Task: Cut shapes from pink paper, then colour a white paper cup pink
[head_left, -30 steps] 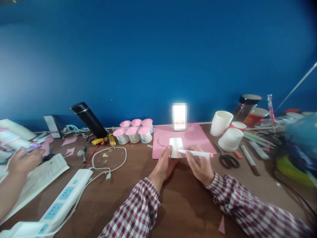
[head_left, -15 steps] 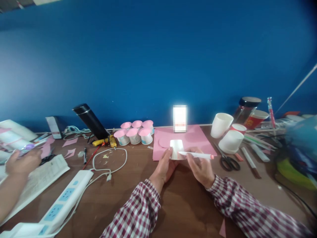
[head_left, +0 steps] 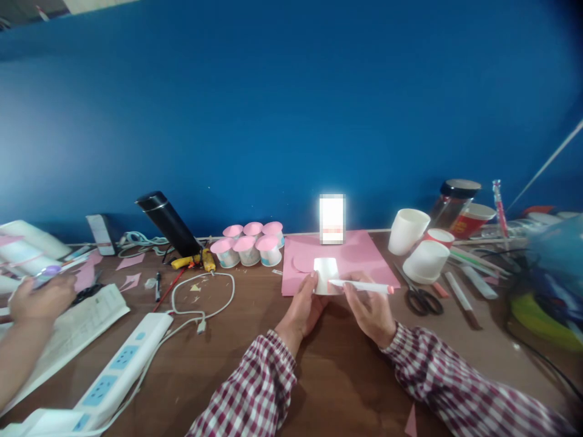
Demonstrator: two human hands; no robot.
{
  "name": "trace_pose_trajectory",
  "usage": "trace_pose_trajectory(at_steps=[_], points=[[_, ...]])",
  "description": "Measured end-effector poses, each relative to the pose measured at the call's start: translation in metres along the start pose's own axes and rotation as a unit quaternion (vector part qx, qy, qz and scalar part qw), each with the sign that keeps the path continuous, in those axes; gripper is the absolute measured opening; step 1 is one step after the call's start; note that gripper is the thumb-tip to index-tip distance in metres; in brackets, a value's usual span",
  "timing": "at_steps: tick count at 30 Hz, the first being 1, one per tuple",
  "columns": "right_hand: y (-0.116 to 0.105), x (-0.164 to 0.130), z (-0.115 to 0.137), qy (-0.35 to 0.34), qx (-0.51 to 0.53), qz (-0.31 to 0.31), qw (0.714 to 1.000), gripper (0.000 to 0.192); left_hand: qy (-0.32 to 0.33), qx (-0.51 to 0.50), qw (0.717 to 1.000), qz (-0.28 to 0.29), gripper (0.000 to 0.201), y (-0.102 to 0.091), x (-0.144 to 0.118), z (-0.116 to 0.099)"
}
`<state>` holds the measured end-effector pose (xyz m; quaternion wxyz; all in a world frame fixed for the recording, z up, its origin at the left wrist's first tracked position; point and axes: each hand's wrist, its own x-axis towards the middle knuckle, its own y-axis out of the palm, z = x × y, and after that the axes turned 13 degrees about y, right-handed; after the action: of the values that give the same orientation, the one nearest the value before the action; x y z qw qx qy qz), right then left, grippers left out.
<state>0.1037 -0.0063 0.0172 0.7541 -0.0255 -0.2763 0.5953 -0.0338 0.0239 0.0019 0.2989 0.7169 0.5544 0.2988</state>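
Between thumb and fingers, my left hand (head_left: 302, 305) grips a small white piece (head_left: 325, 271) that looks like part of a paper cup. My right hand (head_left: 370, 308) holds a white marker pen (head_left: 364, 285) with a pinkish-red end, its tip against or very close to the white piece. Beneath and behind them lies a pink paper sheet (head_left: 359, 252), with a pink paper disc (head_left: 301, 262) on it. A bright phone-like screen (head_left: 332, 220), blurred out, stands at the sheet's far edge.
Several pink-topped small cups (head_left: 246, 250) stand left of the sheet. To the right are white paper cups (head_left: 426, 262), black scissors (head_left: 423, 300) and a lidded jar (head_left: 455, 200). A power strip (head_left: 122, 358), a black flask (head_left: 168, 221) and another person's hand (head_left: 40, 297) are at left.
My hands, the white piece and the marker keep nearly the same pose. The whole view has shifted very slightly. The other person's hand stays at the far left.
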Motion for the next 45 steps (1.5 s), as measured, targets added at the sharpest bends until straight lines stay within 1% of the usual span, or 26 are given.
trace_pose_trajectory(at_steps=[4, 7, 11, 22, 28, 32, 36, 41, 45], points=[[-0.0013, 0.0002, 0.0011, -0.007, -0.007, 0.004, 1.0, 0.011, -0.005, 0.0, 1.0, 0.0, 0.04, -0.0021, 0.001, 0.001], [-0.0026, 0.0004, 0.0031, -0.014, -0.005, -0.009, 1.0, 0.012, -0.012, -0.001, 1.0, -0.008, 0.042, -0.0038, 0.0017, 0.001], [-0.0023, 0.0013, 0.0052, -0.005, 0.006, -0.023, 1.0, 0.012, -0.019, 0.0, 1.0, -0.012, 0.042, -0.0048, 0.002, 0.0012], [-0.0031, 0.0007, 0.0043, -0.015, -0.012, -0.007, 1.0, 0.012, -0.02, -0.008, 1.0, -0.007, 0.044, -0.0042, 0.0025, 0.0012], [-0.002, 0.0017, 0.0068, 0.0, -0.001, -0.015, 1.0, 0.013, -0.023, -0.007, 1.0, -0.018, 0.043, -0.0051, 0.0027, 0.0011], [-0.0031, 0.0019, 0.0073, -0.006, -0.005, -0.014, 1.0, 0.013, -0.025, -0.007, 1.0, -0.013, 0.044, -0.0052, 0.0028, 0.0009], [-0.0036, 0.0025, 0.007, 0.007, -0.004, -0.021, 1.0, 0.014, -0.025, -0.009, 1.0, -0.017, 0.044, -0.0051, 0.0027, 0.0008], [-0.0027, 0.0021, 0.006, 0.014, 0.009, -0.001, 1.0, 0.015, -0.027, -0.015, 0.999, -0.024, 0.045, -0.0071, 0.0034, 0.0015], [-0.0024, 0.0028, 0.0079, 0.027, 0.032, -0.008, 0.999, 0.015, -0.029, -0.015, 0.999, -0.026, 0.044, -0.0068, 0.0033, 0.0015]])
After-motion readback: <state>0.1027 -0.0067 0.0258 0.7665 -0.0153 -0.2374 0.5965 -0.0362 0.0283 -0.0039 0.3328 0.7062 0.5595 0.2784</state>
